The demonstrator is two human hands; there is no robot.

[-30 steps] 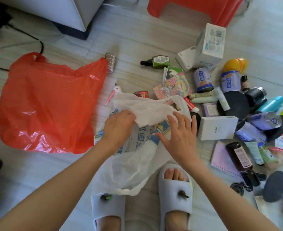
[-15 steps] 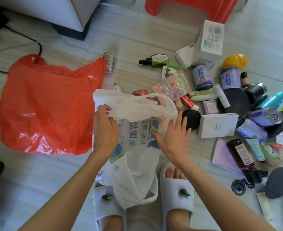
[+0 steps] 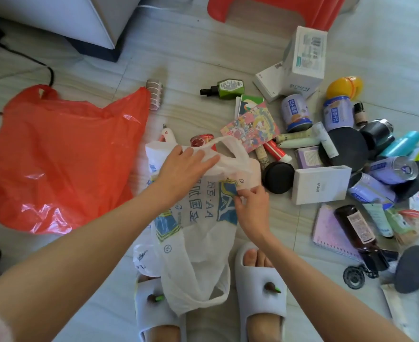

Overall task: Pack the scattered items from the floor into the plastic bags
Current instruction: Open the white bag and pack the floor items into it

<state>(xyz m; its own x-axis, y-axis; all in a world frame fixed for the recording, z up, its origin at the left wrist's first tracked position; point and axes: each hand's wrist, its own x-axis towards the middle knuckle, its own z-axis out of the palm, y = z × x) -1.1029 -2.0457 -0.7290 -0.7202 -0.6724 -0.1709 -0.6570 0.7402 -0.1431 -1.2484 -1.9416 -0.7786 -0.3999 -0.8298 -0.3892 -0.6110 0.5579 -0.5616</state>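
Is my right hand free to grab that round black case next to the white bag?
Probably not yet: the right hand is pinching the white bag. The black case lies close by, uncovered.

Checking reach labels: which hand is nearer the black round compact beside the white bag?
Right. The right hand pinches the white bag just left of and below the black round compact. The left hand lies farther left, on the bag's top.

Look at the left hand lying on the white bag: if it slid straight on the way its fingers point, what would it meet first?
Probably the white plastic bag's handle loop just ahead of the left hand, then the black round compact beyond; depth is unclear.
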